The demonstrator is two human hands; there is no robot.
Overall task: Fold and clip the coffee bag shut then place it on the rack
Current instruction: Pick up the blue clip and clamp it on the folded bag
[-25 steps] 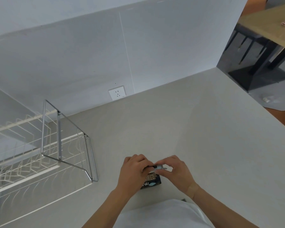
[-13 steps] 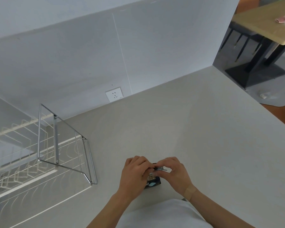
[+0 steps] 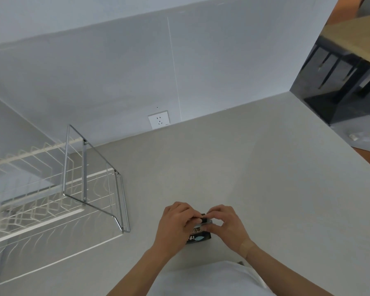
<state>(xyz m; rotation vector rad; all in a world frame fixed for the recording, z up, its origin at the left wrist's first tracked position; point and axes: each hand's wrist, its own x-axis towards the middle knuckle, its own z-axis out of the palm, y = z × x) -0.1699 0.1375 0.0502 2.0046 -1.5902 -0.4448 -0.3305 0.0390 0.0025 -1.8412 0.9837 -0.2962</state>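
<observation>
The pale countertop (image 3: 254,178) fills my view; against half a second ago the wall socket (image 3: 159,120) sits a little further right, my hands hardly moved. The wire rack (image 3: 90,184) stands well apart to my left, nothing between it and me. My left hand (image 3: 175,225) curls closed over the coffee bag (image 3: 198,237), which stands on the counter near my shirt. My right hand (image 3: 226,225) pinches a small clip (image 3: 207,221) at the bag's top.

One head-worn wide-angle view looks forward and steeply down, close over the pale grey matte countertop (image 3: 254,178)
</observation>
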